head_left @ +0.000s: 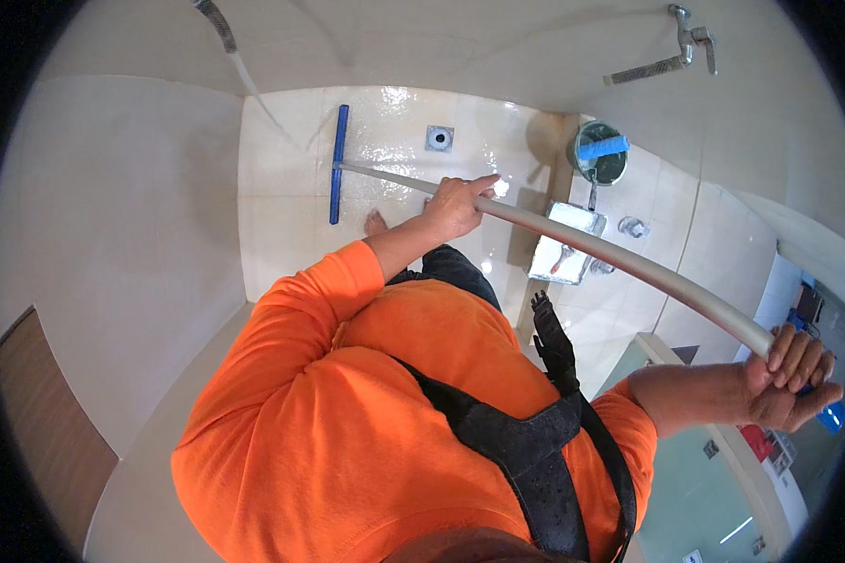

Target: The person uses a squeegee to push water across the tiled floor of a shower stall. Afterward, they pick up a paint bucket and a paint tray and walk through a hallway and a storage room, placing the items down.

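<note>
A floor squeegee with a blue head [339, 164] and a long silver pole [620, 251] stretches across the view. Its head is at the left end, over the wet tiled floor [286, 225]. My left hand [455, 206] is closed round the lower part of the pole, index finger pointing out along it. At the far right, the fingers of my right hand [791, 377] wrap round the pole's upper end, thumb stretched out. A square floor drain [439, 139] lies to the right of the squeegee head. Part of my bare foot [376, 223] shows beneath my left forearm.
Beyond a low ledge [560, 174] on the right stand a dark bucket [610, 171] with a blue roller [603, 147] and a paint-smeared tray [573, 221]. A tap [690, 42] juts from the far wall. A hose [218, 26] hangs upper left. A glass panel [699, 488] is lower right.
</note>
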### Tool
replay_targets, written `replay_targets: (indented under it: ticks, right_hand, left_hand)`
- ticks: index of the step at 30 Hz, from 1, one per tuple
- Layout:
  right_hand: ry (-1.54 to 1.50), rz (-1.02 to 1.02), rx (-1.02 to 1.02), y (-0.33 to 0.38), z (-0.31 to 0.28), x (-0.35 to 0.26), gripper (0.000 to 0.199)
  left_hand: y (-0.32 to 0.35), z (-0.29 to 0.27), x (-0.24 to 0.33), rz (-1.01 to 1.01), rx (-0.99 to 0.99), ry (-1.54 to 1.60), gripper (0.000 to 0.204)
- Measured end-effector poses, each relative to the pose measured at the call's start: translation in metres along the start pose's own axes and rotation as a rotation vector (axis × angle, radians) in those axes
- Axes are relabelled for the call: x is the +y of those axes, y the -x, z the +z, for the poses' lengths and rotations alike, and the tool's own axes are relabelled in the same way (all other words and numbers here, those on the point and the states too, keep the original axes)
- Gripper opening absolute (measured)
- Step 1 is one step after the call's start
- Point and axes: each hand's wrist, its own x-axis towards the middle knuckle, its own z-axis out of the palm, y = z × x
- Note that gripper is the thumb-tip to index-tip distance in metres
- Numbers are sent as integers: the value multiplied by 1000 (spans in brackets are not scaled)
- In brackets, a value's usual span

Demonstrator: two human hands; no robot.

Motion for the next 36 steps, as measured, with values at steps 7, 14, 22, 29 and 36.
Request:
replay_targets:
  ticks: [7, 14, 22, 29, 36]
  right_hand:
    - [57, -67, 115, 22, -14, -45, 31]
    - [150, -97, 170, 36, -14, -74, 31]
    - [144, -148, 216, 40, -8, -109, 30]
    - [179, -184, 268, 46, -12, -133, 34]
    - [234, -292, 320, 62, -2, -144, 31]
  left_hand:
    - [-7, 22, 40, -7, -113, -20, 45]
    - [-8, 52, 48, 157, -78, 14, 37]
    - [-21, 67, 77, 288, -36, 139, 31]
    - [-30, 80, 96, 343, -29, 152, 34]
    - [-19, 67, 113, 315, -175, 119, 38]
